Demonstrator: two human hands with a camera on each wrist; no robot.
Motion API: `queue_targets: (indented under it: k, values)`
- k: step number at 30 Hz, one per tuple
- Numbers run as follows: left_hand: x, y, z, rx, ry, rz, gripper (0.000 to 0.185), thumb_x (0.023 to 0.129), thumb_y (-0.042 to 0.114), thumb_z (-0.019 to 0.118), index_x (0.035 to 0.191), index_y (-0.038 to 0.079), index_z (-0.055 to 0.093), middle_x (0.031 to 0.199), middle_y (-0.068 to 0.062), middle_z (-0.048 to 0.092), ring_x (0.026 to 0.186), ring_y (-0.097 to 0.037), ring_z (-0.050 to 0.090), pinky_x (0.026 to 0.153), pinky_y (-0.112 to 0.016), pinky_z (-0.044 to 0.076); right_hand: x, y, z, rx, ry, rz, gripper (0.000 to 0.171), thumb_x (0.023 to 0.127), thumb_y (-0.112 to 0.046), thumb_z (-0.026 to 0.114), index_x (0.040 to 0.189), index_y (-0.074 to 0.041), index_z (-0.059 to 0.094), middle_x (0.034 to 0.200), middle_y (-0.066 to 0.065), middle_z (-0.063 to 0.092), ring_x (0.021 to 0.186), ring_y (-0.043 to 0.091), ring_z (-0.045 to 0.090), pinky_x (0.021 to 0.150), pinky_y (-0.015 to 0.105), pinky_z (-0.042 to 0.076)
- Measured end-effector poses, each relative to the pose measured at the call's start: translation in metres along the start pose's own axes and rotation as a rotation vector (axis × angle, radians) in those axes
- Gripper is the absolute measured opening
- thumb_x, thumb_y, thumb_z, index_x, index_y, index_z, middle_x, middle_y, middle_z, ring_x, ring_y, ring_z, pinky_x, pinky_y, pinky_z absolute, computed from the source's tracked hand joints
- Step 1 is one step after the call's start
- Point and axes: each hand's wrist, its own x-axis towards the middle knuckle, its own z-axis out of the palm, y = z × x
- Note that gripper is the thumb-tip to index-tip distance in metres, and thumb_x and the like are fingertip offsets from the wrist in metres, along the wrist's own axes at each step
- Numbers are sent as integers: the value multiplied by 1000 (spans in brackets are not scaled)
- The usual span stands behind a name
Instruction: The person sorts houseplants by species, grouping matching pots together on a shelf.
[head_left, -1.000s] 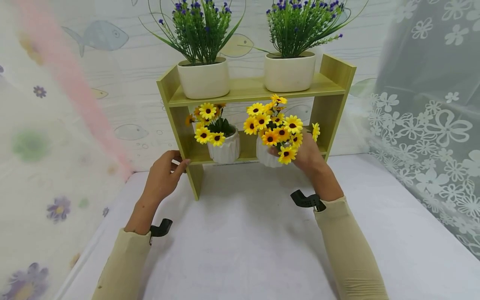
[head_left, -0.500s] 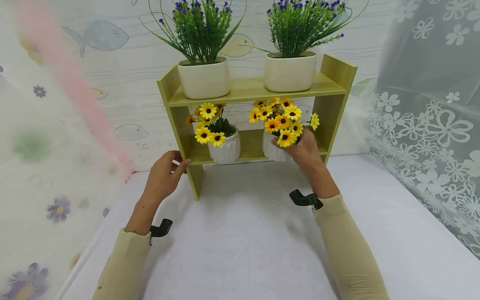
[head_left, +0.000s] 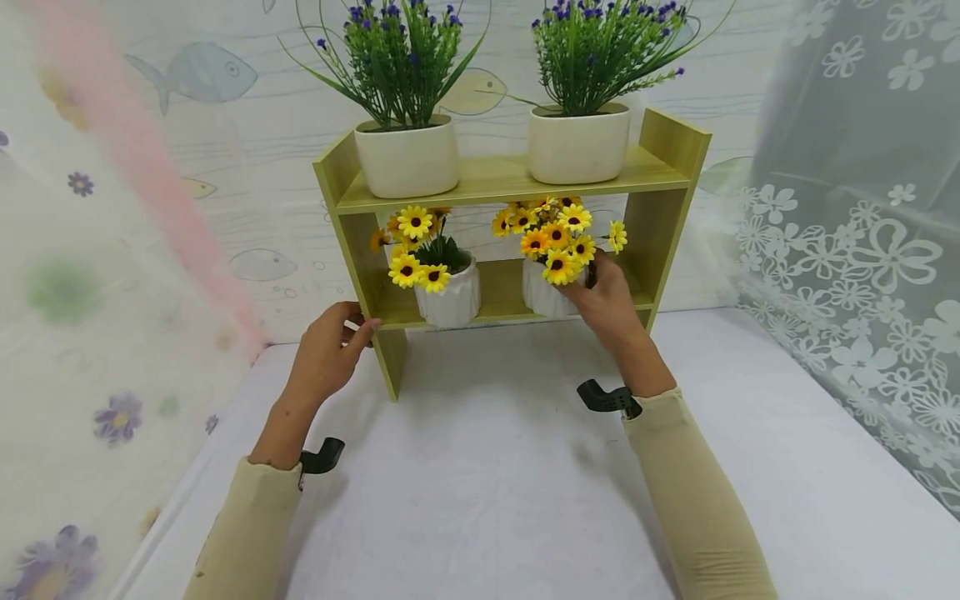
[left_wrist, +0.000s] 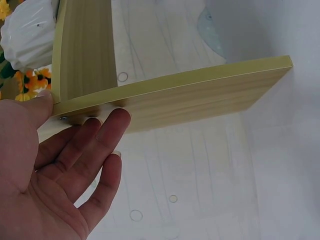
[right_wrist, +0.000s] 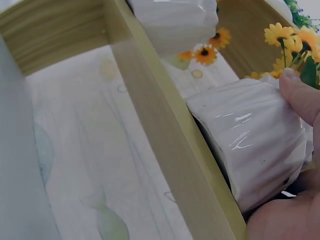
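Note:
My right hand [head_left: 603,300] grips a white ribbed pot of yellow sunflowers [head_left: 551,250], which sits on the lower board of a small green-yellow wooden shelf [head_left: 660,150]. In the right wrist view the thumb [right_wrist: 300,95] lies over the white pot [right_wrist: 250,140]. My left hand [head_left: 330,342] holds the shelf's left side panel at the lower board; in the left wrist view the fingers [left_wrist: 100,135] press under the wooden panel [left_wrist: 190,97] and the thumb lies on its edge. A second sunflower pot [head_left: 442,279] stands on the lower board's left half.
Two white pots of green plants with purple blooms [head_left: 405,125] [head_left: 581,108] stand on the top board. The shelf stands on a white table [head_left: 480,483] against a fish-patterned wall. Lace curtain [head_left: 847,250] hangs at right, sheer floral fabric at left.
My right hand has carried the sunflower pot from in front of the shelf back and up onto the lower board. The left hand has stayed on the shelf's side.

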Motion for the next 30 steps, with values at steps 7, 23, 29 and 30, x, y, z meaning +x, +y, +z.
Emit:
queue_targets:
  k: [7,23,29,30]
  values:
    - [-3,-4,-1,0,10,6,51,112,39,56,142,-2,54,124,-16,65,99,-31,74,85,-52,62,1,0,2,-47,-12,43,70,101,-16,71,162,-9,37,162,7,44,145,21,42,125,47,35]
    - [-2,-3,-2,-17,10,14,52,111,40,56,143,-1,54,125,-15,65,98,-29,74,83,-49,62,-12,-11,-4,-133,-15,153,75,100,-39,73,163,-19,37,165,2,40,148,23,41,122,49,40]
    - [0,-1,-2,-9,-1,-13,53,111,41,56,143,0,54,126,-14,64,99,-29,73,84,-49,62,-27,-13,-9,-258,6,156,79,101,-42,69,165,-14,33,167,7,39,153,28,39,124,50,37]
    - [-1,0,-2,-8,-4,-17,53,111,42,56,143,0,54,126,-14,64,99,-29,74,84,-49,62,-30,-13,-10,-273,5,155,79,101,-41,69,165,-13,33,167,8,39,153,29,39,125,51,37]
